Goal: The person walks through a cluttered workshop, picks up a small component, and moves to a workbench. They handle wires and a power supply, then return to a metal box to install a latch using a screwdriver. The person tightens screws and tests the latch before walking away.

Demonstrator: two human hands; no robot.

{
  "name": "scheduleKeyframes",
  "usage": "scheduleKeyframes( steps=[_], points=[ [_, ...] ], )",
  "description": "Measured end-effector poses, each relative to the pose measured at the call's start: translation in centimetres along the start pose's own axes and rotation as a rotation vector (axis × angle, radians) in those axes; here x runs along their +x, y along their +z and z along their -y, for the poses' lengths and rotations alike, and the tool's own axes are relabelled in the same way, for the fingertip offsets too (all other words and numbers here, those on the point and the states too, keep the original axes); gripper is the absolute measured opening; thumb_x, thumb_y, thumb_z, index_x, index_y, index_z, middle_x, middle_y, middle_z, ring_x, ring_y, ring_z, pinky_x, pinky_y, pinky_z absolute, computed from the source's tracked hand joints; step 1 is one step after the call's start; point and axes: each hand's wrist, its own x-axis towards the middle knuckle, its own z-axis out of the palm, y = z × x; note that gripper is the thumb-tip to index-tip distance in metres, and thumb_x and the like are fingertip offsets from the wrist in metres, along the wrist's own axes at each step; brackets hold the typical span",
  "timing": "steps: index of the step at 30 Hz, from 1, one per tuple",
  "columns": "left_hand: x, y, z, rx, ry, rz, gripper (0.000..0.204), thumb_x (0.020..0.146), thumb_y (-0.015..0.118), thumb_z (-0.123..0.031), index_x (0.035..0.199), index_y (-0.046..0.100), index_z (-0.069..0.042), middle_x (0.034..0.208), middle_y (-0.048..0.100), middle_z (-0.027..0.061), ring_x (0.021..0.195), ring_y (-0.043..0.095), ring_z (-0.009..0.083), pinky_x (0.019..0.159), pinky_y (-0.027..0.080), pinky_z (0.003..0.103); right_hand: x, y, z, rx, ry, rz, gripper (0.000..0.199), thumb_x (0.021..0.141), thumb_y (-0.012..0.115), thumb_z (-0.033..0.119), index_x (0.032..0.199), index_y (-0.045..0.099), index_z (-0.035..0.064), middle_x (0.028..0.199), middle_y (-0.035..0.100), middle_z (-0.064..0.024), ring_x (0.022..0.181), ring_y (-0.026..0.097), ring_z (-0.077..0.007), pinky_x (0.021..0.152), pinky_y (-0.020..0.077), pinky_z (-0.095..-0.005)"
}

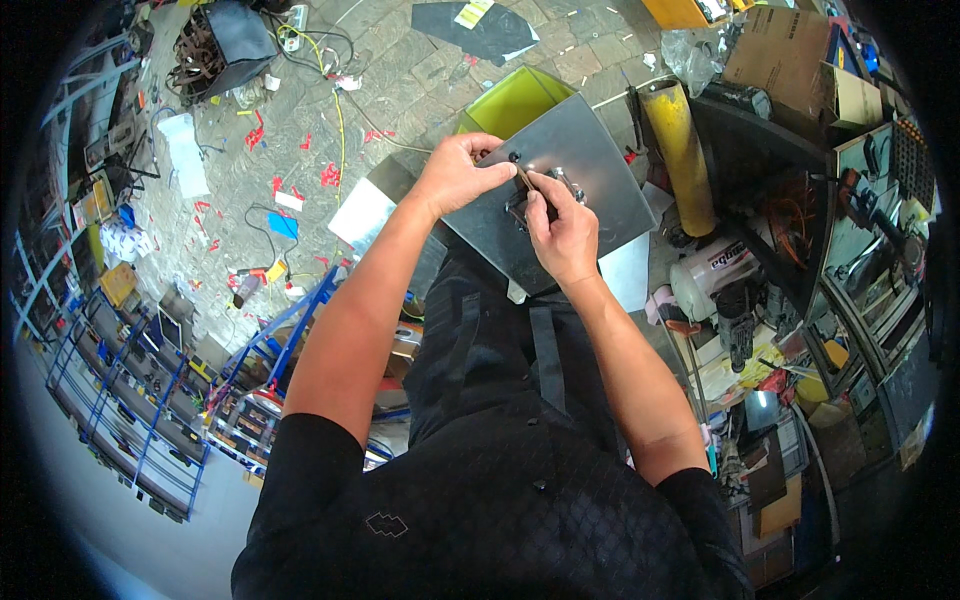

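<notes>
In front of my lap is a grey metal box (610,200) with a flat, tilted front panel. A yellow-green box-like part (520,100) shows behind its far edge. My left hand (458,178) is closed at the panel's far left edge, its thumb lying over the surface. My right hand (566,228) pinches a thin, dark, stick-like piece (525,179), whose tip is beside the left thumb; its exact kind is too small to make out. Dark metal fittings (572,186) sit on the panel, partly covered by my right hand.
A yellow cylinder (680,155) stands to the right, near a cardboard box (775,60) and cluttered tools. Red scraps (330,175) and a yellow cable (342,130) lie on the paved floor at left. A dark bin (238,48) is at far left; blue racking (300,325) is nearer.
</notes>
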Motion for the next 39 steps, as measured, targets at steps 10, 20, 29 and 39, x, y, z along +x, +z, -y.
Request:
scheduleKeyframes(
  steps=[10,20,29,39],
  points=[
    [0.0,0.1,-0.1,-0.029,-0.010,-0.011,0.035,0.083,0.081,-0.013,0.113,0.071,0.002,0.104,0.073,0.0056,0.093,0.065,0.0102,0.084,0.053,0.027,0.1,0.3,0.6,-0.011,0.014,-0.045,0.022,0.093,0.066,0.011,0.115,0.069,0.0112,0.089,0.072,-0.0146,0.076,0.072,-0.0313,0.070,0.0564,-0.0371],
    [-0.1,0.8,0.0,-0.036,-0.013,-0.066,0.032,0.085,0.079,-0.013,0.112,0.071,0.002,0.099,0.073,0.0037,0.086,0.064,0.0072,0.076,0.052,0.025,-0.8,2.3,0.6,0.052,0.163,-0.139,0.020,0.095,0.066,0.014,0.114,0.071,0.0099,0.080,0.071,-0.0156,0.066,0.070,-0.0257,0.066,0.0551,-0.0346],
    [-0.4,0.8,-0.5,-0.031,0.029,-0.120,0.029,0.084,0.076,-0.015,0.108,0.073,0.001,0.091,0.073,0.0039,0.081,0.064,0.0079,0.072,0.053,0.028,-0.7,4.4,1.0,0.380,0.325,-0.202,0.022,0.098,0.063,0.014,0.115,0.070,0.0028,0.087,0.073,-0.0098,0.072,0.064,-0.0116,0.069,0.0530,-0.0296],
    [-0.2,1.2,0.3,-0.090,0.066,-0.065,0.025,0.085,0.074,-0.014,0.105,0.072,0.002,0.091,0.073,0.0036,0.080,0.064,0.0073,0.072,0.052,0.027,-0.4,1.4,0.7,0.369,0.330,-0.010,0.021,0.098,0.062,0.012,0.115,0.070,0.0013,0.082,0.066,-0.0021,0.073,0.059,-0.0070,0.069,0.0497,-0.0247]
  ],
)
